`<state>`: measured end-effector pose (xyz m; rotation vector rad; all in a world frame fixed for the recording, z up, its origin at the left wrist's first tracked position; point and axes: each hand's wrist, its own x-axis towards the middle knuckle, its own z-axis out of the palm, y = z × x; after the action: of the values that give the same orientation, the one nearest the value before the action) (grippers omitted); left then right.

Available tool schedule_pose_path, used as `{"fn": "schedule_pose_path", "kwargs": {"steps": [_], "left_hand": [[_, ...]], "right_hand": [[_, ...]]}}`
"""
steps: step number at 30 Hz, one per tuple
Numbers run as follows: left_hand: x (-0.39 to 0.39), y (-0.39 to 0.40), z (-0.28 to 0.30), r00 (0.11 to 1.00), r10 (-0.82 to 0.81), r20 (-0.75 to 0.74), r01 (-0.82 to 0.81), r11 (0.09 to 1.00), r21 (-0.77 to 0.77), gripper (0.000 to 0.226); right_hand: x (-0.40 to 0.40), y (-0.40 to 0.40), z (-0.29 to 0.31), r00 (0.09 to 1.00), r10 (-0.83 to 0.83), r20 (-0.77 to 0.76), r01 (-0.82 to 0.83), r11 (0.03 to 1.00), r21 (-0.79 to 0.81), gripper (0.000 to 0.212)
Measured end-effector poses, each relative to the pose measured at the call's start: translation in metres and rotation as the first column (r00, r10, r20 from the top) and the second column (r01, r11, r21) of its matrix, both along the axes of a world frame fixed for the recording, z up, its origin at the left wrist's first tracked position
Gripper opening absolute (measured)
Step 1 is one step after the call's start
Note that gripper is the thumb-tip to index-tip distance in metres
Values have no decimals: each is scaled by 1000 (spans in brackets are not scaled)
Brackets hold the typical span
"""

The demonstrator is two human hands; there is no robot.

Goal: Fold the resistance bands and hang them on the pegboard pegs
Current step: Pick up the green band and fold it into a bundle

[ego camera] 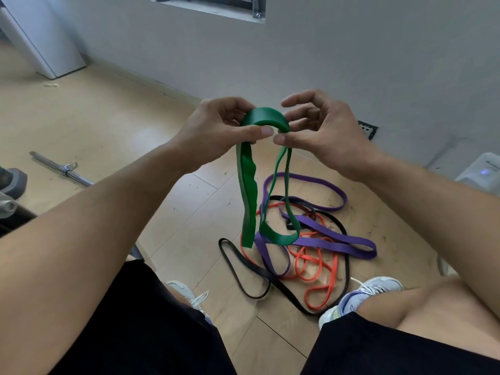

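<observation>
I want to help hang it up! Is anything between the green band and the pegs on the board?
No pegboard shows in this view, so that path cannot be judged. Both hands, left hand and right hand, already pinch the green band, so nothing stands between them and it.

Between the hands [270,128] there is almost no gap: the thumbs nearly meet under the arch of the green band [263,117], whose two hanging loops fill the air straight below. Under those loops the floor [108,123] is cluttered by a tangle of purple band [338,242], black band [243,269] and orange band [319,266], reaching near to the two shoes [378,290]. Left of the tangle, bare floor lies open as far as the metal bar [62,167] at far left. The wall [324,55] closes the far side just behind the hands. A white device [481,171] stands at right.
</observation>
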<state>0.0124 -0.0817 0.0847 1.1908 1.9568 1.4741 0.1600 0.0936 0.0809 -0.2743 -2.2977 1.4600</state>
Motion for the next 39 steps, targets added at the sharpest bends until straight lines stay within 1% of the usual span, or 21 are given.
{"fn": "schedule_pose_path", "kwargs": {"steps": [2,5,7,10,13,15,18,21,24,26,29,32,34,36,39], "left_hand": [[0,0,1,1000,-6,-28,7,1000,9,49],[1,1,1,999,0,-53,0,1000,15,51],[3,2,1,999,14,-47,-13,1000,21,52],[6,4,1,998,41,-40,-39,999,31,47],[13,8,2,996,71,-53,-70,997,22,42],[17,9,3,995,89,-48,-88,996,27,41],[21,9,7,991,84,-104,-83,996,15,45],[23,9,9,988,79,-133,-79,997,4,44],[23,9,9,987,89,-135,-89,996,9,42],[21,8,8,989,96,-114,-94,995,23,45],[15,7,7,992,109,-62,-104,992,68,50],[12,6,7,994,105,-22,-102,989,104,53],[11,6,7,994,106,-1,-105,986,128,46],[9,4,8,992,123,31,-126,978,163,34],[0,-1,9,985,141,96,-159,962,221,23]], "right_hand": [[1,2,0,999,26,19,-27,999,18,53],[2,5,-2,997,49,54,-52,997,61,54],[1,8,-3,995,68,75,-71,996,49,58],[0,9,-8,980,144,135,-145,989,-1,57],[-3,7,-22,940,228,253,-222,974,-50,54],[-7,3,-34,916,258,306,-244,966,-84,56],[-13,-4,-46,883,276,380,-261,961,-90,58],[-17,-11,-57,831,330,447,-321,942,-99,62],[-16,-22,-59,767,425,480,-388,904,-180,64],[-16,-30,-60,761,457,461,-390,889,-240,68],[-20,-39,-62,805,435,404,-351,897,-268,59],[-24,-45,-64,840,379,387,-322,924,-205,46],[-25,-47,-65,863,326,386,-279,945,-173,38],[-26,-45,-67,883,266,387,-227,963,-144,31],[-23,-33,-69,887,217,407,-185,976,-117,27]]}}
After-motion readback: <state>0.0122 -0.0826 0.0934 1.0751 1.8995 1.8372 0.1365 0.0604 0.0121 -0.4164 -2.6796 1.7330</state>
